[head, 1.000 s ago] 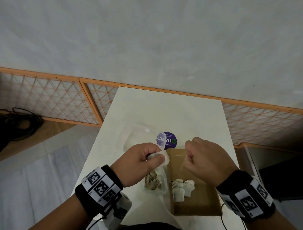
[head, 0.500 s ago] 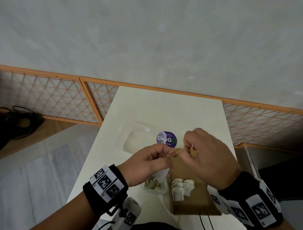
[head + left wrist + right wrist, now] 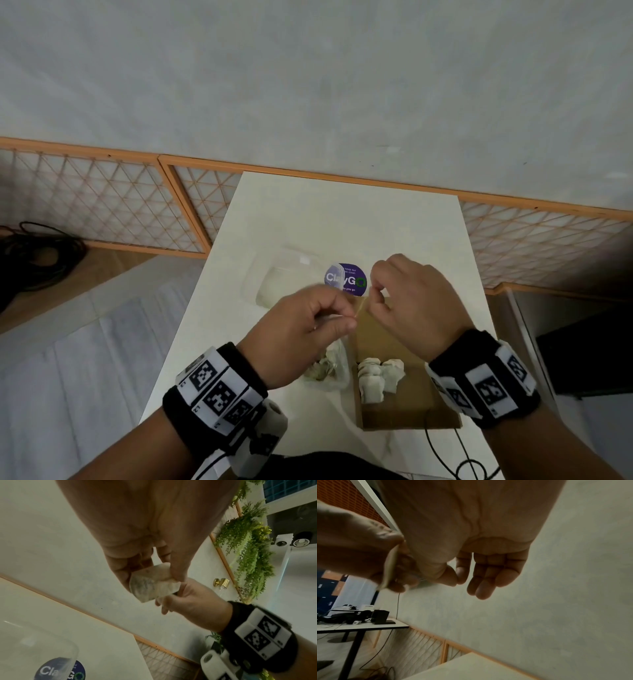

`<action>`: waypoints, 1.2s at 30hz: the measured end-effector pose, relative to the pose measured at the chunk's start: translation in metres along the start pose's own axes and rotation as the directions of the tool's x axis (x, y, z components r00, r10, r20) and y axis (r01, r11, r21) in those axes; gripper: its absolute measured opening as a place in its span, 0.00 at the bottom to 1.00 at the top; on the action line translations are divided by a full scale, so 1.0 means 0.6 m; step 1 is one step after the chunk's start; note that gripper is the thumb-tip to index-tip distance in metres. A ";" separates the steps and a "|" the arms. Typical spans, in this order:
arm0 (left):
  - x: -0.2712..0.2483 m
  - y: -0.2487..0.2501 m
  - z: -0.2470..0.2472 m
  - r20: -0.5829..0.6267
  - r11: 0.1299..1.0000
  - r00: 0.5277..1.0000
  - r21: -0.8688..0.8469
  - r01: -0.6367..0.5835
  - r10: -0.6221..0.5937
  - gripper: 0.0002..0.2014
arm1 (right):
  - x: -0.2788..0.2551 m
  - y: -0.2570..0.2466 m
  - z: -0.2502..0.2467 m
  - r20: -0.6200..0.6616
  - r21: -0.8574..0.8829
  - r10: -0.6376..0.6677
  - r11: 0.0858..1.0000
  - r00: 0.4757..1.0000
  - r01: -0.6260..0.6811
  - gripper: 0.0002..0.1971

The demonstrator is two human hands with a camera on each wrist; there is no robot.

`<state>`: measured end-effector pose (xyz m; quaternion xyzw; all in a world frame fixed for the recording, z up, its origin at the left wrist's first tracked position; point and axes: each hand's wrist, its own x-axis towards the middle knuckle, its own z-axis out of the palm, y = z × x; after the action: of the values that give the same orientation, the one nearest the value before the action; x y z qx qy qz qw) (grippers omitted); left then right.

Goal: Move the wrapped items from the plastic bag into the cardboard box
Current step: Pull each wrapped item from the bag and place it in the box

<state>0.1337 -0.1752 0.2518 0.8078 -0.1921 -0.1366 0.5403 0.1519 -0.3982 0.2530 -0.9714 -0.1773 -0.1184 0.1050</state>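
Both hands up over the table [image 3: 342, 219], close together. Left hand [image 3: 301, 329] pinches one wrapped item [image 3: 152, 582] between thumb and curled fingers, flat and pale, clear in the left wrist view. Right hand [image 3: 414, 308] nips a thin string [image 3: 361, 306] between thumb and forefinger, its other fingers loose and nearly straight; the string runs taut across to the left fingertips. Below the hands, the bag [image 3: 329, 370] lies on the table with a few items inside, touching the box [image 3: 411, 394] on its left side. Three or so wrapped items [image 3: 376, 377] sit in the box
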 end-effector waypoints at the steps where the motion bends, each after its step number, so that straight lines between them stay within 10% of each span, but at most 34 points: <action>1: -0.001 -0.001 -0.002 -0.059 1.000 0.998 -0.019 -0.012 0.010 0.01 | -0.002 -0.005 0.012 0.009 0.021 -0.002 1.000 1.000 0.002 0.06; 9: 0.003 -0.028 -0.014 -0.175 0.911 0.978 -0.412 0.034 -0.116 0.09 | -0.020 -0.061 0.139 0.307 0.281 -0.017 0.957 0.951 -0.074 0.11; 17: -0.037 -0.052 -0.048 -0.254 0.880 0.947 -0.472 0.056 -0.197 0.05 | -0.060 -0.054 0.293 0.577 0.148 0.100 0.963 0.810 -0.224 0.11; 27: -0.067 -0.079 -0.064 -0.260 0.851 0.904 -0.494 0.177 -0.339 0.09 | -0.072 -0.056 0.375 0.511 0.181 0.006 0.977 0.860 -0.114 0.07; 36: -0.062 -0.094 -0.058 -0.237 0.894 0.908 -0.376 0.242 -0.346 0.08 | -0.070 -0.039 0.273 0.414 0.479 0.155 0.800 0.897 -0.360 0.03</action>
<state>0.1246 -0.1100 0.2133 0.7338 0.0436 -0.1253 0.6662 0.1365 -0.3502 0.0899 -0.9209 -0.0833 0.1297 0.3580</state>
